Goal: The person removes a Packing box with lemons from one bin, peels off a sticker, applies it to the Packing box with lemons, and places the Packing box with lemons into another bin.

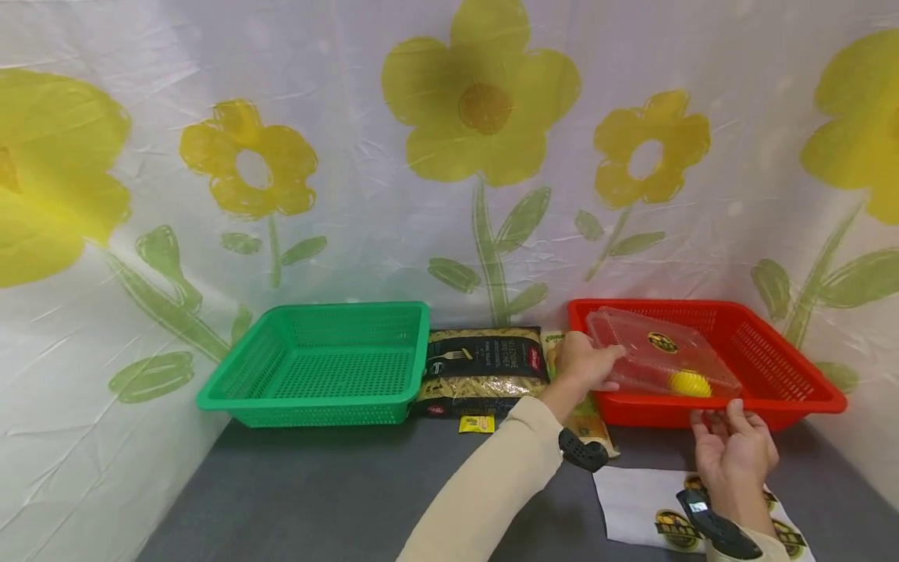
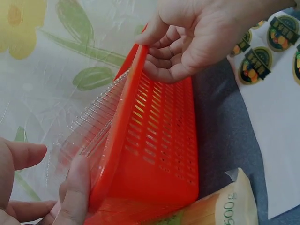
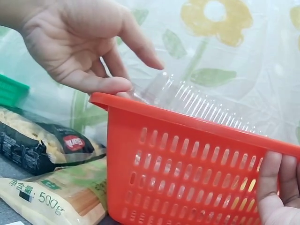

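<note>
A clear plastic clamshell box with a dark round sticker lies tilted in the red basket, its left end raised near the rim. A yellow bumpy thing shows at its near edge; whether it is inside the box I cannot tell. At the basket's left corner, my left hand pinches the box's edge between thumb and a finger, with its index finger extended apart. My right hand grips the basket's front rim, thumb on top and fingers curled against the slotted outer wall.
A green basket stands at the left. Between the baskets lie a dark pasta bag, a small yellow packet and a pale 500g food pack. A white sheet with round stickers lies in front of the red basket. A flowered curtain hangs behind.
</note>
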Demonstrator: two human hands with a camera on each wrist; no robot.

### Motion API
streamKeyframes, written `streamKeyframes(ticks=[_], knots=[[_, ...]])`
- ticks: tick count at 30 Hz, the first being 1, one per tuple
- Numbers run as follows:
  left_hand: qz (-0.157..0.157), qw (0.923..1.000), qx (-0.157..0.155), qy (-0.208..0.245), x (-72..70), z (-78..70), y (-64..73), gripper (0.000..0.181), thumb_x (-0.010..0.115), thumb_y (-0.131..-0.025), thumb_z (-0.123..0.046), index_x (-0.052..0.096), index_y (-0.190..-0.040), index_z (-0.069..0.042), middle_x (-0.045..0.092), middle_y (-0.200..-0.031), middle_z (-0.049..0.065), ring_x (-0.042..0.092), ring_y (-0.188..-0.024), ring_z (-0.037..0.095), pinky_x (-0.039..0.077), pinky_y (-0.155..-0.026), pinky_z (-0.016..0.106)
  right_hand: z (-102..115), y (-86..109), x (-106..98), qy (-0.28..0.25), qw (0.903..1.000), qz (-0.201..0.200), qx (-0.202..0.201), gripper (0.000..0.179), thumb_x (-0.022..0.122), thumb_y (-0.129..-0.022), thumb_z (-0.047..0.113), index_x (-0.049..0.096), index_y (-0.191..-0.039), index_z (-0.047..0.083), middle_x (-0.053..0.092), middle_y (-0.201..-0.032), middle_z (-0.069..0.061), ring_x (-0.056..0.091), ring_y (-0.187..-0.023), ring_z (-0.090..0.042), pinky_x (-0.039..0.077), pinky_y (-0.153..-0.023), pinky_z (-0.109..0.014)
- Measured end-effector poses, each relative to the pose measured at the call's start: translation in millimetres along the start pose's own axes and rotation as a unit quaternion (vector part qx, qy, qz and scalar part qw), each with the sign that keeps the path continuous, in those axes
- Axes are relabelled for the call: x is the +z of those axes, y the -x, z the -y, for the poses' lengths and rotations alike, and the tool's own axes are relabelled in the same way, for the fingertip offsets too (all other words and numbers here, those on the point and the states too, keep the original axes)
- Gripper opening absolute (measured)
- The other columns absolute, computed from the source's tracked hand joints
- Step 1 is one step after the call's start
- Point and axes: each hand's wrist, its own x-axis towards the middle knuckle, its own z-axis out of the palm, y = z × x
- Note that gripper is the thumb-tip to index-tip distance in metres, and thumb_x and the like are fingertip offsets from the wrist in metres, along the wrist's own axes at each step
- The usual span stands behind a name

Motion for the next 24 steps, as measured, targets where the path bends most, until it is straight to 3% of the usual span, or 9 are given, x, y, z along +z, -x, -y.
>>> streamKeyframes(ticks=[2,6,9,13,17,20,24], knots=[[-0.005,0.9999,0.007,0.009,-0.9,0.4,0.9,0.027,0.085,-0.083,-0.016,0.06,-0.084,-0.004,0.057,-0.093,0.009,0.068,-0.047,0.025,0.057,-0.046,0.029,1,-0.8,1,-0.001,1.0,0.003,-0.001,0.044,0.075,-0.088,0.02,0.052,-0.126,0.019,0.05,-0.138,0.005,0.044,-0.131,-0.016,0.058,-0.094,-0.035],[-0.002,0.9992,0.008,0.038,-5.5,3.7,4.4,0.027,0.083,-0.082,-0.009,0.062,-0.097,-0.001,0.052,-0.108,0.013,0.067,-0.047,0.024,0.058,-0.048,0.032,4,-1.9,3,-0.006,1.0,-0.003,0.002,0.04,0.073,-0.09,0.02,0.053,-0.124,0.019,0.052,-0.133,0.003,0.046,-0.128,-0.016,0.057,-0.096,-0.035],[0.016,0.9979,0.0,0.063,-13.5,10.3,7.6,0.031,0.081,-0.083,-0.007,0.063,-0.107,-0.001,0.054,-0.097,0.01,0.059,-0.043,0.018,0.058,-0.047,0.032,3,-2.5,3,-0.004,0.9998,-0.018,0.002,0.036,0.073,-0.09,0.019,0.054,-0.121,0.018,0.053,-0.126,0.002,0.049,-0.12,-0.016,0.057,-0.095,-0.033],[0.038,0.9968,0.012,0.069,-31.9,23.5,10.2,0.033,0.079,-0.084,-0.009,0.066,-0.114,-0.004,0.057,-0.079,0.004,0.045,-0.042,0.015,0.054,-0.041,0.028,0,-2.5,4,0.004,0.9997,-0.022,0.001,0.035,0.074,-0.09,0.02,0.054,-0.118,0.018,0.052,-0.126,0.002,0.048,-0.117,-0.016,0.058,-0.093,-0.031],[0.056,0.9953,0.032,0.072,-54.4,40.8,12.5,0.035,0.078,-0.084,-0.013,0.067,-0.116,-0.01,0.062,-0.09,0.0,0.044,-0.049,0.016,0.055,-0.041,0.03,-3,-1.5,3,0.004,0.9999,-0.015,-0.001,0.033,0.074,-0.09,0.02,0.054,-0.117,0.018,0.051,-0.128,0.001,0.048,-0.118,-0.016,0.058,-0.093,-0.032],[0.069,0.9931,0.042,0.085,-70.9,54.9,16.1,0.032,0.077,-0.085,-0.016,0.066,-0.115,-0.014,0.063,-0.091,0.001,0.047,-0.053,0.016,0.059,-0.047,0.037,-3,-0.5,2,0.003,0.9998,-0.018,-0.004,0.029,0.073,-0.091,0.021,0.054,-0.114,0.016,0.052,-0.12,0.0,0.047,-0.114,-0.016,0.058,-0.093,-0.032],[0.077,0.9891,0.059,0.111,-91.1,69.8,21.5,0.032,0.077,-0.085,-0.019,0.065,-0.114,-0.015,0.066,-0.091,0.003,0.051,-0.055,0.016,0.059,-0.047,0.036,-1,0.5,4,0.023,0.9991,-0.032,-0.012,0.029,0.073,-0.091,0.024,0.055,-0.113,0.015,0.052,-0.11,-0.001,0.048,-0.106,-0.017,0.059,-0.089,-0.03]])
